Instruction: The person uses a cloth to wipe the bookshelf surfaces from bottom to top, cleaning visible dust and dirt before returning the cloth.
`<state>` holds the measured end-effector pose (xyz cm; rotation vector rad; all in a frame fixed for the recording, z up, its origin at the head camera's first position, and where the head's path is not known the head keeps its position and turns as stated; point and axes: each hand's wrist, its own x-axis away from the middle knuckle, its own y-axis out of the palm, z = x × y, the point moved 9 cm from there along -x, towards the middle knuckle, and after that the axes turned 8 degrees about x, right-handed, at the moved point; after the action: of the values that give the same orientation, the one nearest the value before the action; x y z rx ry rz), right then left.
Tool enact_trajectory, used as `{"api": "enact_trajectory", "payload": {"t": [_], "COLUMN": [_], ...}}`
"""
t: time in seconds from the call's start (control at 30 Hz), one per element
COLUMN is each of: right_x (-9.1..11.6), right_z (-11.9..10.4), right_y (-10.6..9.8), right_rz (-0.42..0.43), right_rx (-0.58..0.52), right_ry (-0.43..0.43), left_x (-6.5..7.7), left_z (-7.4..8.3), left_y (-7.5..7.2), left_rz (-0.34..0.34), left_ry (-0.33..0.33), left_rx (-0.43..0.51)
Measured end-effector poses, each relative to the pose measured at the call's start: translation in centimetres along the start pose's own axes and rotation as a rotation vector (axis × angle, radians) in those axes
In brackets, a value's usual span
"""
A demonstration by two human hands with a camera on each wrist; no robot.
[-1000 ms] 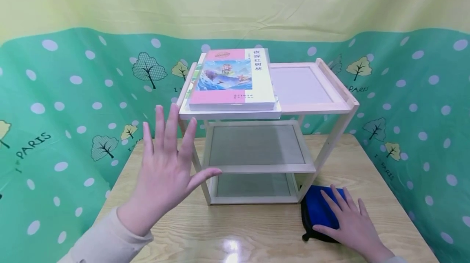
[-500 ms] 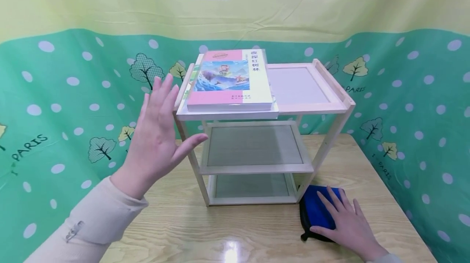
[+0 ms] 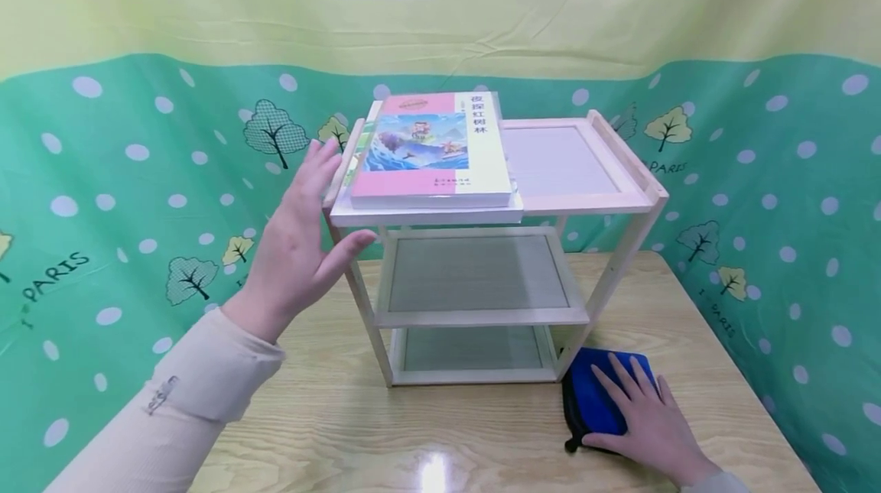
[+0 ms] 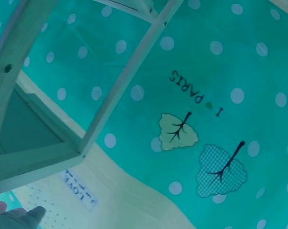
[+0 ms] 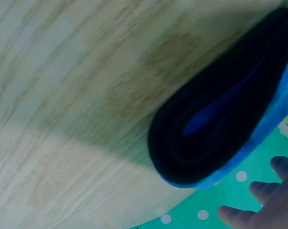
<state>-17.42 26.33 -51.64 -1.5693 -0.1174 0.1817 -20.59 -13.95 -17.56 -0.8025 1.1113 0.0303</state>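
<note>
My left hand point(image 3: 292, 244) is raised beside the upper left edge of a small wooden shelf point(image 3: 482, 317), its fingers extended and holding nothing. Whether its fingertips touch the shelf's side rail I cannot tell. On the shelf's top lies a pink and cream book point(image 3: 427, 183) with a sea picture, stacked on a wider book point(image 3: 440, 215). My right hand point(image 3: 650, 424) lies spread over a blue pouch point(image 3: 599, 382) with black edging, on the table by the shelf's right front leg. In the right wrist view the pouch point(image 5: 258, 148) shows its dark gaping edge.
The shelf has a bare right half on top point(image 3: 560, 160) and two lower boards. It stands on a wood-grain table point(image 3: 358, 432). A green and yellow curtain point(image 3: 138, 195) with dots and trees surrounds the table at the back and sides.
My left hand has risen and turned more side-on towards the shelf's left edge. The right hand stays over the pouch with little shift. Books and shelf hold their places.
</note>
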Motion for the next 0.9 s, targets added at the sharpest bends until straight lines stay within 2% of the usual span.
{"api": "enact_trajectory", "payload": {"t": [0.17, 0.33, 0.73, 0.9], "right_x": [-0.2, -0.2, 0.0, 0.0], "right_z": [0.2, 0.5, 1.4, 1.6], "right_y": [0.7, 1.4, 2.8, 3.4], "right_rz": [-0.006, -0.018, -0.062, -0.080], "right_rx": [-0.003, -0.009, -0.027, -0.024], "right_ry": [-0.022, -0.020, 0.010, 0.007], "left_x": [0.2, 0.1, 0.2, 0.4], "left_z": [-0.9, -1.1, -1.5, -1.7], "left_y": [0.3, 0.7, 1.4, 1.6], "left_rz": [-0.001, 0.023, 0.084, 0.132], "left_ry": [-0.022, -0.020, -0.053, -0.060], "left_rx": [0.047, 0.099, 0.136, 0.154]}}
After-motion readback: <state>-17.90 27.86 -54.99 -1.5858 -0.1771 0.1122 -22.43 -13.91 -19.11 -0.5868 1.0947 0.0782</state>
